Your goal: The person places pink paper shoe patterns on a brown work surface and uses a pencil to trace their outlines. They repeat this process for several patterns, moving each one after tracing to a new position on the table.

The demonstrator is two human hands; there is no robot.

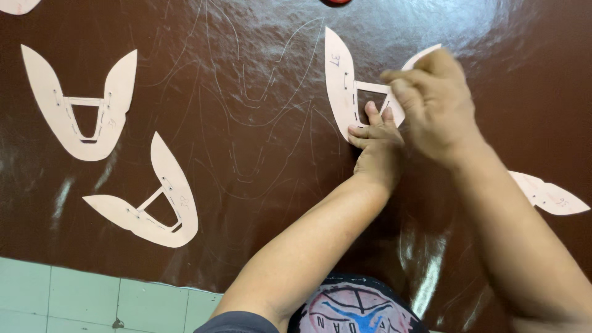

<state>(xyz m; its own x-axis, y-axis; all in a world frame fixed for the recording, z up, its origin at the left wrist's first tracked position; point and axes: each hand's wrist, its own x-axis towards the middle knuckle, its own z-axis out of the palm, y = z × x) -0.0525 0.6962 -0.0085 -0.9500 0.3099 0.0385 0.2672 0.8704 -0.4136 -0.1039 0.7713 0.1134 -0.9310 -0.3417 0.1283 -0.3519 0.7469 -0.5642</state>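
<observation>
Up at about one o'clock from the middle of the view, both hands meet on a pale paper pattern [341, 86] lying flat on the dark brown leather [259, 142]. The left hand [377, 143] lies palm-down with its fingers spread a little, the tips pressing the pattern's lower edge and the bar across its cut-out window. The right hand [435, 102] sits just at three o'clock of it, curled into a loose fist over the pattern's right wing; whether it pinches a tool I cannot tell, since the fingers hide whatever is inside. Faint traced outlines [246, 123] of the same shape show on the leather at nine o'clock of the hands.

Well apart to the left lie two more patterns: one [83, 105] at ten o'clock, another [154, 200] at eight o'clock. A narrower piece [546, 194] peeks out at four o'clock, beyond the right forearm. Pale green tiles [92, 296] run along the seven o'clock corner.
</observation>
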